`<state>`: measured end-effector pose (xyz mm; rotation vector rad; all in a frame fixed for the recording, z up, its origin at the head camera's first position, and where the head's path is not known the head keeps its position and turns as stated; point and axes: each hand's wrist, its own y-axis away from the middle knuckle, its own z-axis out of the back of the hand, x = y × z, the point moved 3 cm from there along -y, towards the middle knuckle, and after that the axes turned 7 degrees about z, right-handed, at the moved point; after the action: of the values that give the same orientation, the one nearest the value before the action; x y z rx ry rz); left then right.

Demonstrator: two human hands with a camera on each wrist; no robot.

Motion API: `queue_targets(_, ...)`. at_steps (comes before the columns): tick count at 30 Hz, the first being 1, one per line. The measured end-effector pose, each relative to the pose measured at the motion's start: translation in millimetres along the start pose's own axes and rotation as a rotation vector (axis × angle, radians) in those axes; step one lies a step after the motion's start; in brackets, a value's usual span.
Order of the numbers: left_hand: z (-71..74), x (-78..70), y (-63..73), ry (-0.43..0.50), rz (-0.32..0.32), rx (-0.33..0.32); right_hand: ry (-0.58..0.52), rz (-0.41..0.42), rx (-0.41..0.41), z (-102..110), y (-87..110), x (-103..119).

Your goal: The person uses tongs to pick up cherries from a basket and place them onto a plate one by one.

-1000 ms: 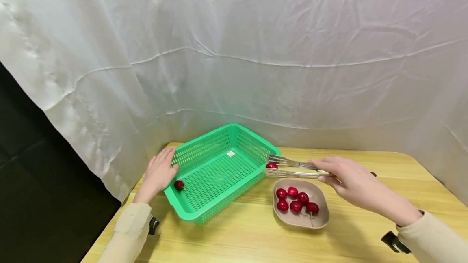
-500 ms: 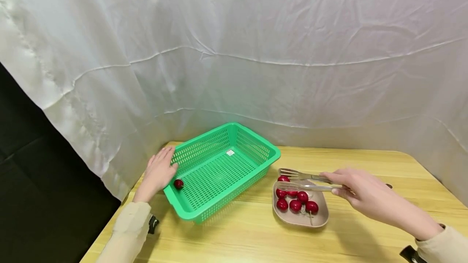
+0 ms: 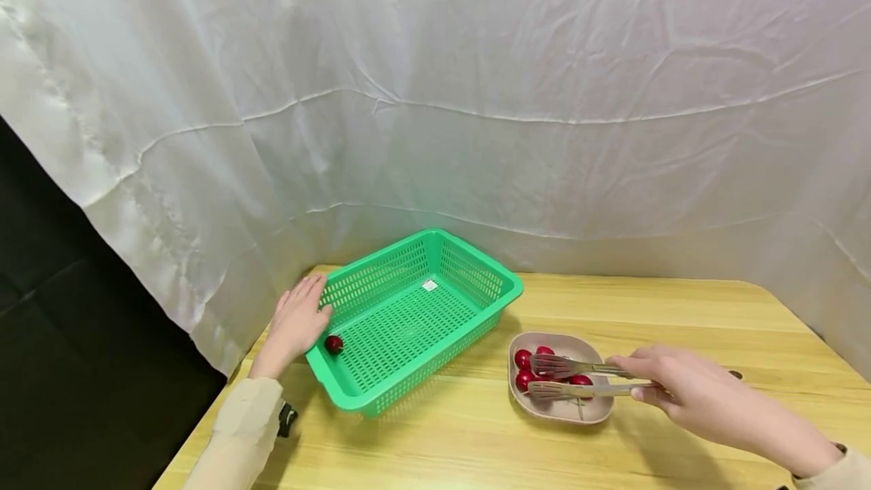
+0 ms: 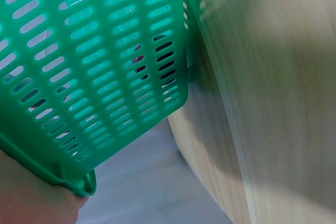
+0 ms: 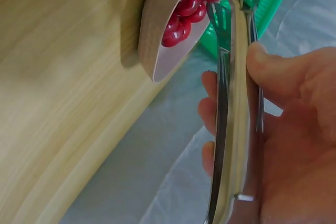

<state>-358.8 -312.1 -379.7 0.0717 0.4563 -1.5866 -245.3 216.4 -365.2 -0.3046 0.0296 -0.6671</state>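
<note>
My left hand holds the left end of a green plastic basket, its thumb at the rim; the left wrist view shows part of the hand below the rim. One dark red cherry lies inside near that hand. My right hand grips metal tongs, fingers on one side and thumb on the other in the right wrist view. The slotted tong tips stand apart over a beige bowl of several red cherries. Whether a cherry sits between the tips is unclear.
A light wooden table bears the basket and, right of it, the bowl. Pale cloth hangs behind the table, with a black surface at the left. A small white label lies on the basket's floor.
My right hand has moved right and toward me, bringing the tongs from the basket's right rim down over the bowl. A cherry showed between the tips earlier. The left hand stays put.
</note>
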Motion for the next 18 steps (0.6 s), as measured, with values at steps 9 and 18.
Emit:
queue_targets(9,-1.7,0.0,1.1,0.008,0.002,0.004,0.115,0.021,-0.072,-0.5,1.7,4.8)
queue_targets(18,-0.1,-0.2,2.2,-0.001,0.006,0.003,0.209,0.03,-0.145,4.6,-4.6,14.2)
